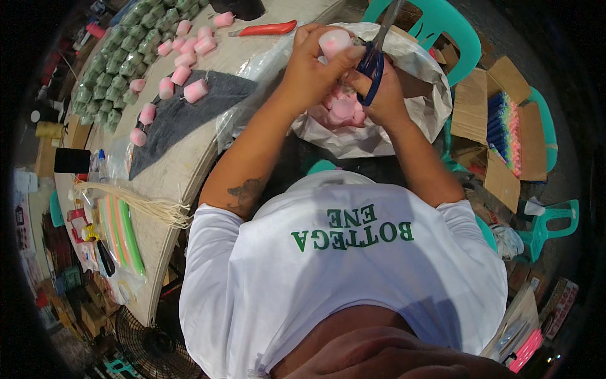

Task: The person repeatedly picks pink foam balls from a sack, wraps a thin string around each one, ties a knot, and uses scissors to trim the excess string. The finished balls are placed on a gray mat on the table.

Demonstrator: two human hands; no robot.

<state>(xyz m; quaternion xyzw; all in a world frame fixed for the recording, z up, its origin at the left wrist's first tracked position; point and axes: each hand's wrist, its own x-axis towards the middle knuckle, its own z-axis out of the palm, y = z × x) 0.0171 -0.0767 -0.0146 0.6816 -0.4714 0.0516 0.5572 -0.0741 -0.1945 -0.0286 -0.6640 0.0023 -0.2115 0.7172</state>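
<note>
My left hand (308, 66) grips a short, pale pink candle (336, 43) between thumb and fingers, its flat end facing up. In my right hand (386, 95) is a pair of scissors (371, 66) with dark blue handles, blades pointing up and away. Whether the blades are apart cannot be made out. Both hands are close together over a white plastic bag (426, 120), in which more pink candles (344, 110) lie. On the table to the left, several pink candles (196, 91) with wicks stand or lie around a dark grey cloth (173, 117).
A red-handled cutter (268, 28) lies on the table (183, 183) near its far edge. Many greenish wrapped pieces (117, 82) are piled far left. A bundle of cream wicks (145, 203) hangs toward the near edge. Green plastic chairs (448, 28) and an open cardboard box (470, 101) stand right.
</note>
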